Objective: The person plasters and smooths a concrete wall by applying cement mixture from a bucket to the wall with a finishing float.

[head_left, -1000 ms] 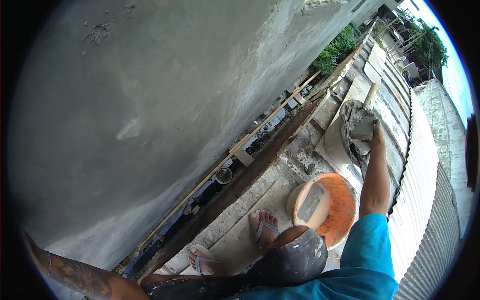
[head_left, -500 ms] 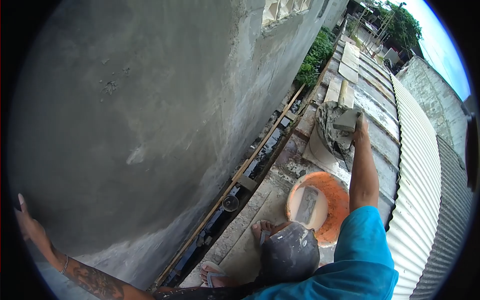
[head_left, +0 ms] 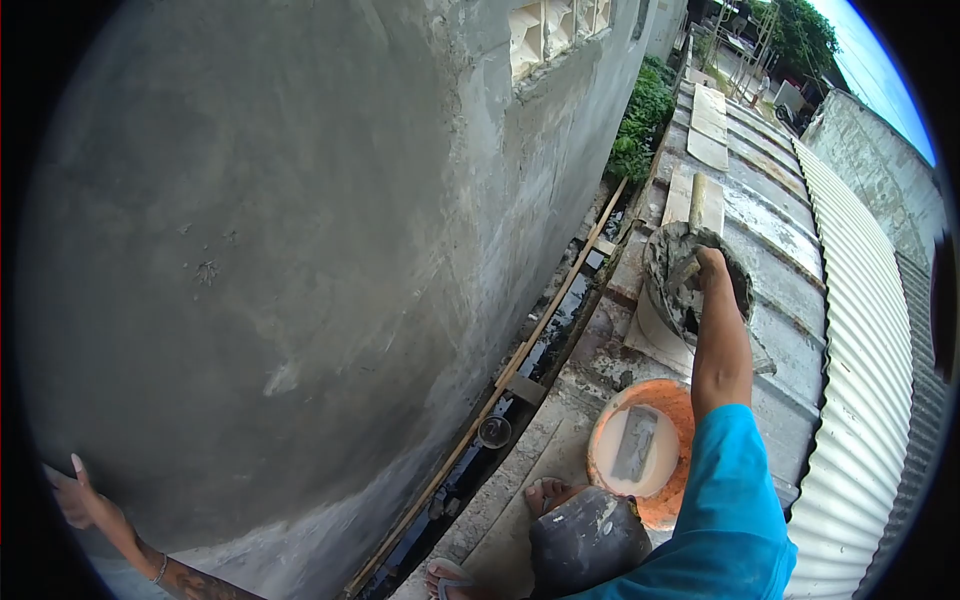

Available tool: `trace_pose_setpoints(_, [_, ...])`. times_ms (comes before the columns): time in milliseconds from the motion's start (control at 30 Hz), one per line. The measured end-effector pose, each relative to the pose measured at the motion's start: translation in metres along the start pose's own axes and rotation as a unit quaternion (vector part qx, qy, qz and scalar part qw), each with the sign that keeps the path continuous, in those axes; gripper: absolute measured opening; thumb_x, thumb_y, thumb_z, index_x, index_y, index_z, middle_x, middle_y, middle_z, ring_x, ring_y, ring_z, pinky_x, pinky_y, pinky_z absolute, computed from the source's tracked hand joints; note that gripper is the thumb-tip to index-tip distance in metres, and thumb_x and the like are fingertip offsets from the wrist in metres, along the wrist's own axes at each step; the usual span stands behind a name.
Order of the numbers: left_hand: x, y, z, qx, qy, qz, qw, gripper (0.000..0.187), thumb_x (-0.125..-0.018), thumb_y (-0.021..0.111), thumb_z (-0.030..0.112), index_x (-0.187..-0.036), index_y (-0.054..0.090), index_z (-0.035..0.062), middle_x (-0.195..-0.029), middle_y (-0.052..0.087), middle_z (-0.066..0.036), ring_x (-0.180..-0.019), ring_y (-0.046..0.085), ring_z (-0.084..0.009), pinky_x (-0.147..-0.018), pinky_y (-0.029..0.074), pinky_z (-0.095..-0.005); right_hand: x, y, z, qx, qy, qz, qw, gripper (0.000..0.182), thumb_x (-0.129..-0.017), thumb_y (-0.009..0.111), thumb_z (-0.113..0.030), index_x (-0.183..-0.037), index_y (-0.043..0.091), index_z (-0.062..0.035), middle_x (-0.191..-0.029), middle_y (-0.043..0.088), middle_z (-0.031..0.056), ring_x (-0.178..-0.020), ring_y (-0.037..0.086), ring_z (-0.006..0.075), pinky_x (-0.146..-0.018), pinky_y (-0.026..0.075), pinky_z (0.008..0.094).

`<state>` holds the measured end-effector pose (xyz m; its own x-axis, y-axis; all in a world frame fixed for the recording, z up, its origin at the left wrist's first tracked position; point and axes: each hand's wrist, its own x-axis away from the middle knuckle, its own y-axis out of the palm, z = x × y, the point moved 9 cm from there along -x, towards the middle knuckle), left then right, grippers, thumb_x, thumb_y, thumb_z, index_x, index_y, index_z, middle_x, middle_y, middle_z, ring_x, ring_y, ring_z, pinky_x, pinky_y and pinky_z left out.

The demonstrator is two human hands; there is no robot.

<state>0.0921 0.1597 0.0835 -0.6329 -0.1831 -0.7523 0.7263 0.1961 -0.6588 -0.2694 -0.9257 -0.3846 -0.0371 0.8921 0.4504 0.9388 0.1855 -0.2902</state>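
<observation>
Grey mortar (head_left: 668,252) — right hand (head_left: 711,262) holds a trowel (head_left: 684,272) in it.

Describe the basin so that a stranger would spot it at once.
Between the grey wall and the corrugated roof runs a concrete ledge. On it, just beyond the knee, sits the basin, nearer than the bucket that the right hand reaches into. Its orange inside, around pale contents with a grey oblong piece, sets it apart from the bucket's grey mix.
</observation>
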Motion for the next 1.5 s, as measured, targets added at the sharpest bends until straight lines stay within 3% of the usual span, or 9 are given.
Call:
trace_pose_setpoints(200, [-0.014,0.016,-0.022,-0.153,0.03,0.157,0.975,0.103,-0.09,0.029,0.075,-0.15,0.016,-0.0077,-0.146,0.008,-0.049,-0.133,0.015,-0.0672,-0.106,0.022,-0.0692,-0.07,-0.017,0.023,-0.019,-0.026,0.028,0.999,0.027,-0.093,0.058,-0.024,-0.103,0.06,0.0003,-0.089,0.064,0.0134,-0.073,0.065,0.0277,-0.058,0.053,0.0467])
trace_pose_setpoints(300, [-0.016,0.016,-0.022,-0.122,0.051,0.219,0.967,0.098,-0.089,0.03,0.077,-0.151,0.018,0.0028,-0.15,0.011,-0.039,-0.137,0.014,-0.0575,-0.108,0.018,-0.0666,-0.008,0.0,0.008,-0.355,-0.004,-0.052,0.934,0.028,-0.094,0.057,-0.025,-0.107,0.06,-0.0011,-0.096,0.065,0.0151,-0.082,0.068,0.0307,-0.066,0.056,0.0525])
trace_pose_setpoints(533, [0.023,-0.029,0.037,0.092,0.107,0.331,0.933,0.087,-0.087,0.032,0.08,-0.155,0.021,0.0273,-0.159,0.017,-0.014,-0.147,0.011,-0.0349,-0.114,0.008,-0.0607,0.049,-0.021,-0.017,-0.446,-0.062,0.021,0.893,0.038,-0.099,0.047,-0.028,-0.122,0.056,0.0008,-0.11,0.065,0.0141,-0.092,0.068,0.0317,-0.078,0.059,0.0483])
trace_pose_setpoints(700, [0.048,-0.068,0.081,0.12,0.101,0.277,0.948,0.075,-0.092,0.032,0.073,-0.156,0.01,0.0402,-0.162,0.008,-0.017,-0.148,0.006,-0.0408,-0.114,0.005,-0.0622,0.113,0.011,-0.068,-0.494,-0.134,-0.173,0.842,0.043,-0.101,0.041,-0.038,-0.126,0.057,-0.0071,-0.114,0.066,0.01,-0.098,0.068,0.0297,-0.085,0.057,0.046])
trace_pose_setpoints(933, [0.056,-0.076,0.088,0.158,0.107,0.176,0.966,0.083,-0.091,0.043,0.064,-0.157,0.015,0.0224,-0.162,-0.001,-0.021,-0.148,-0.007,-0.0433,-0.114,-0.004,-0.0623,0.288,0.084,-0.144,-0.394,-0.205,-0.343,0.828,0.051,-0.1,0.042,-0.045,-0.135,0.049,-0.0092,-0.124,0.06,0.0061,-0.11,0.059,0.0226,-0.097,0.046,0.0405])
trace_pose_setpoints(1033, [0.063,-0.097,0.097,0.181,0.102,0.143,0.968,0.084,-0.091,0.056,0.052,-0.157,0.015,0.0207,-0.162,-0.002,-0.019,-0.148,-0.01,-0.0424,-0.115,-0.003,-0.0615,0.427,0.134,-0.186,-0.381,-0.261,-0.454,0.762,0.045,-0.098,0.049,-0.037,-0.133,0.048,-0.0081,-0.124,0.058,0.008,-0.113,0.059,0.0221,-0.097,0.048,0.0376])
trace_pose_setpoints(1200, [0.056,-0.102,0.046,0.181,0.01,0.143,0.973,0.082,-0.087,0.064,0.046,-0.154,0.026,0.0171,-0.16,0.003,-0.02,-0.146,-0.002,-0.0419,-0.114,0.005,-0.0607,0.702,0.183,-0.223,-0.266,-0.567,-0.504,0.595,0.055,-0.095,0.059,-0.022,-0.143,0.038,-0.004,-0.125,0.054,0.0108,-0.114,0.056,0.0226,-0.096,0.046,0.0358])
trace_pose_setpoints(1300, [0.058,-0.102,0.002,0.239,-0.105,0.171,0.95,0.095,-0.081,0.07,0.054,-0.155,0.023,0.0174,-0.159,0.0,-0.023,-0.146,-0.003,-0.043,-0.113,0.003,-0.0627,0.855,0.168,-0.224,-0.16,-0.816,-0.328,0.447,0.061,-0.082,0.072,-0.012,-0.138,0.049,-0.0051,-0.12,0.055,0.013,-0.109,0.056,0.0263,-0.09,0.049,0.0375])
trace_pose_setpoints(1500, [0.061,-0.078,-0.035,0.244,-0.126,0.146,0.951,0.117,-0.074,0.067,0.072,-0.157,0.006,0.0157,-0.157,-0.01,-0.027,-0.144,-0.016,-0.0483,-0.11,-0.006,-0.0684,1.005,0.192,-0.213,-0.172,-0.926,-0.169,0.291,0.066,-0.066,0.076,-0.009,-0.129,0.059,-0.0098,-0.111,0.055,0.0093,-0.107,0.057,0.0279,-0.086,0.051,0.0416])
